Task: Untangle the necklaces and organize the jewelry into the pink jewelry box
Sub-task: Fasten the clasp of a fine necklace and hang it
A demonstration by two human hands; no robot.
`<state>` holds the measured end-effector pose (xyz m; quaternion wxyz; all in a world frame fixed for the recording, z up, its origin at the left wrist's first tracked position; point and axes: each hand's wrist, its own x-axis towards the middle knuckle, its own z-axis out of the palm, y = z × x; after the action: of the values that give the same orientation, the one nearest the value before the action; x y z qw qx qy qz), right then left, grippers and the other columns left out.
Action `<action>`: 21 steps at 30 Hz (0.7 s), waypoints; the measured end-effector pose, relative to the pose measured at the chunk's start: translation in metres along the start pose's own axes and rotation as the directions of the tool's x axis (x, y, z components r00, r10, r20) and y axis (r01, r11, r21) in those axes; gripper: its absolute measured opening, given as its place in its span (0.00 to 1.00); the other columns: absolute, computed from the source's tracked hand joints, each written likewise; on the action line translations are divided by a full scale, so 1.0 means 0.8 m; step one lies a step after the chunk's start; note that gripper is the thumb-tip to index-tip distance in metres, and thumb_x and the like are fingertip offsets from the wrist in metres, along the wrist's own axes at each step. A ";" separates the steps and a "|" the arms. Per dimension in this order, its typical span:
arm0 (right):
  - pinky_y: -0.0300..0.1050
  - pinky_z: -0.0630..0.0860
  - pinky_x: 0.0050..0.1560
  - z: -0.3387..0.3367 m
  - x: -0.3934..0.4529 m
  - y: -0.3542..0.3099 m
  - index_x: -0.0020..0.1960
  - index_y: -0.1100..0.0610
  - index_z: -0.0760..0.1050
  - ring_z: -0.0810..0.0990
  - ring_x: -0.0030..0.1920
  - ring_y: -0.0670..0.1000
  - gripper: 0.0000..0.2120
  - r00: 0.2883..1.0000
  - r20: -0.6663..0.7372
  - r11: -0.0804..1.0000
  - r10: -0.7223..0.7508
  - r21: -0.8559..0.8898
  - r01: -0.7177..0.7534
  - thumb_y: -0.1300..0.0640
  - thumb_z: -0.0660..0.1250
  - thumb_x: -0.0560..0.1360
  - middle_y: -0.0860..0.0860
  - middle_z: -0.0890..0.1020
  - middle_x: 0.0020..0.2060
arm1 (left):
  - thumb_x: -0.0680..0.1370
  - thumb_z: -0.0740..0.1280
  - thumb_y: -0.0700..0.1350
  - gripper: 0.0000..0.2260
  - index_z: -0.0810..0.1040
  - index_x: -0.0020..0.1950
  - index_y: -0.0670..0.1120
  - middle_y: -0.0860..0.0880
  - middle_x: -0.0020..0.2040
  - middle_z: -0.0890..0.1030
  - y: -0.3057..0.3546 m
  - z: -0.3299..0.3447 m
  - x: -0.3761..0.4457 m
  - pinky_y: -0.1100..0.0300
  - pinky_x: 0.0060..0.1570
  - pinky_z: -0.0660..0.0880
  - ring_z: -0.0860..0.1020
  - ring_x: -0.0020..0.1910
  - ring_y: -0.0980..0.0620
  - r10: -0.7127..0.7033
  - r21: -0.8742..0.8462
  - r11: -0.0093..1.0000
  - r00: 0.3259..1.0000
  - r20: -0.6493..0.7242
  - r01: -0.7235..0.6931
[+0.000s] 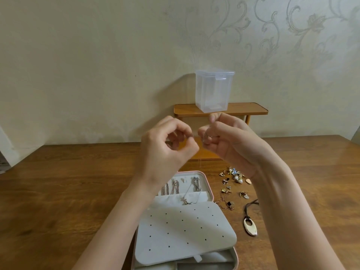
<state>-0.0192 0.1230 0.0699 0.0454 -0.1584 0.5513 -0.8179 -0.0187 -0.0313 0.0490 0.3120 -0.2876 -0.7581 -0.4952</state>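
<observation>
Both hands, left (167,145) and right (224,139), pinch something tiny together, raised above the open pink jewelry box (206,184); loose gold earrings (233,176) lie nearer my right.

table (78,182): brown wood, glossy, smooth, with visible grain
jewelry box (208,184): pink rim, smooth; inside pale and matt, like soft cloth
perforated panel (183,230): white, matt, with small dark holes
container (213,90) at 12 o'clock: clear plastic, frosted
oval pendant (250,227) at 3 o'clock of the box: shiny polished metal
shelf (247,108): orange wood, glossy
</observation>
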 end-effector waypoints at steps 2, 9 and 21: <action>0.37 0.74 0.32 -0.001 0.000 0.001 0.45 0.58 0.67 0.72 0.28 0.47 0.14 1.000 0.020 1.000 0.004 -0.003 -0.004 0.69 0.65 0.63 0.54 0.77 0.31 | 0.71 0.72 0.46 0.04 0.80 0.37 0.50 0.55 0.31 0.76 0.001 -0.003 0.002 0.70 0.28 0.67 0.72 0.31 0.58 -0.215 -0.117 0.969 0.976 0.020 0.216; 0.39 0.75 0.35 -0.001 -0.002 0.001 0.47 0.58 0.67 0.74 0.34 0.51 0.13 0.999 -0.048 0.962 -0.018 -0.273 0.004 0.73 0.66 0.72 0.60 0.77 0.37 | 0.59 0.71 0.61 0.17 0.85 0.37 0.50 0.38 0.36 0.78 0.003 -0.006 0.004 0.65 0.25 0.62 0.67 0.30 0.51 -0.445 -0.208 0.852 0.873 0.198 0.481; 0.38 0.70 0.33 0.006 -0.009 -0.003 0.47 0.58 0.66 0.72 0.31 0.47 0.13 0.991 0.064 0.876 0.115 -0.478 -0.071 0.73 0.65 0.72 0.52 0.77 0.31 | 0.70 0.71 0.44 0.06 0.81 0.32 0.51 0.55 0.28 0.74 0.000 -0.006 0.002 0.67 0.22 0.65 0.68 0.27 0.61 -0.504 -0.192 0.807 0.821 0.269 0.558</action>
<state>-0.0111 0.1218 0.0725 0.0696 -0.1749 0.7389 -0.6469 -0.0191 -0.0354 0.0517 0.0394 -0.1510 -0.7639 -0.6261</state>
